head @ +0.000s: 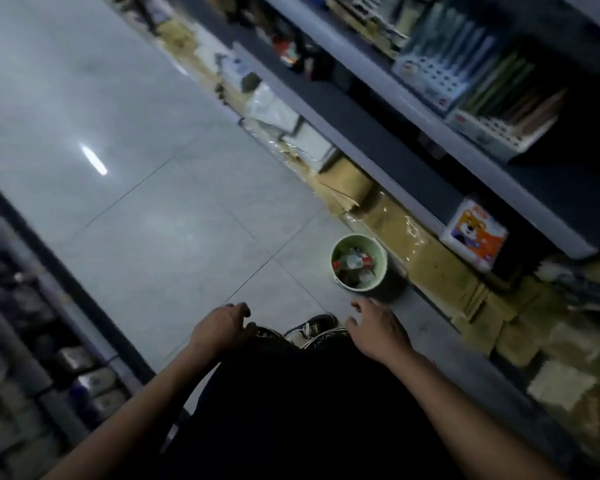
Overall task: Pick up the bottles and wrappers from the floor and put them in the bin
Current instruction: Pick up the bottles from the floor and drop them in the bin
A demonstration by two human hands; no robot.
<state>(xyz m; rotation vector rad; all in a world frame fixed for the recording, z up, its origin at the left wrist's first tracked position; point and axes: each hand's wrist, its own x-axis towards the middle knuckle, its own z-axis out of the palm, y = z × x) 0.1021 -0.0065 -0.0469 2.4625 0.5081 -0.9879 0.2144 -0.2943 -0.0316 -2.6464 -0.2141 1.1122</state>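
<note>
A small green bin (378,252) stands on the grey tiled floor beside the right-hand shelving. Inside it lie a clear bottle (352,261) with a red cap and other crumpled wrappers. My right hand (378,329) hovers just below the bin, fingers spread and holding nothing. My left hand (222,327) is lower left of the bin, near my knees, fingers loosely curled and empty. No bottle or wrapper shows on the floor tiles in view.
Dark shelves (413,147) with boxed goods run along the right, with cardboard boxes (392,220) wrapped in plastic lined up beneath them. Another shelf unit (32,323) edges the left. Bare floor tiles (136,202) stretch ahead. My shoe (312,327) shows between my hands.
</note>
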